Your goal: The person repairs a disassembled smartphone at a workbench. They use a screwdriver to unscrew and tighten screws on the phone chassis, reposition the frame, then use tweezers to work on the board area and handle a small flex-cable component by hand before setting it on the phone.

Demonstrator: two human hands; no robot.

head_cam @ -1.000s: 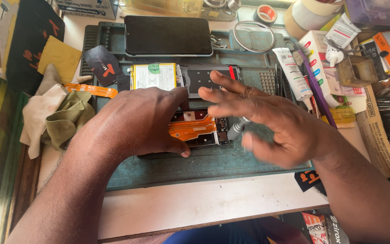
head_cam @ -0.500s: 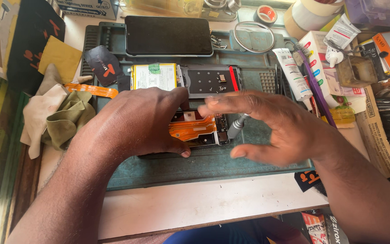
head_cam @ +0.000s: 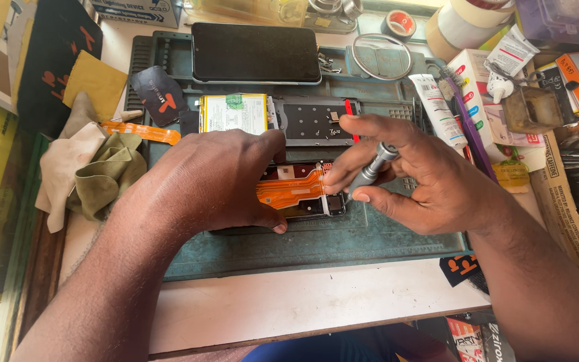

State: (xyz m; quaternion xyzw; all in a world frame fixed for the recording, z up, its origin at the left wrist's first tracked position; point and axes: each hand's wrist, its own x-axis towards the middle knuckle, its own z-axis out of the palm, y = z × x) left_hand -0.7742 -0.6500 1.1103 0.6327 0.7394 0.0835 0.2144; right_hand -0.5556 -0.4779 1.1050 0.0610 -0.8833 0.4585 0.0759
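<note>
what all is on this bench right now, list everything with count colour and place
opened phone: one, orange flex cable showing, mat centre
screwdriver: one, silver, over the phone
work mat: one, teal, bench centre
dark phone: one, black, mat's far edge
battery: one, white label, behind the left hand
cloths: two, beige and olive, mat's left
tape rolls: cream, far right
left hand: pressing on the phone
right hand: gripping the screwdriver

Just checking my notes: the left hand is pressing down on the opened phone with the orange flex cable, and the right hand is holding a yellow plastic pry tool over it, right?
Not quite. In the head view, the right hand holds a slim grey metal screwdriver, not a yellow pry tool. The left hand does press on the opened phone with the orange flex cable.
</note>
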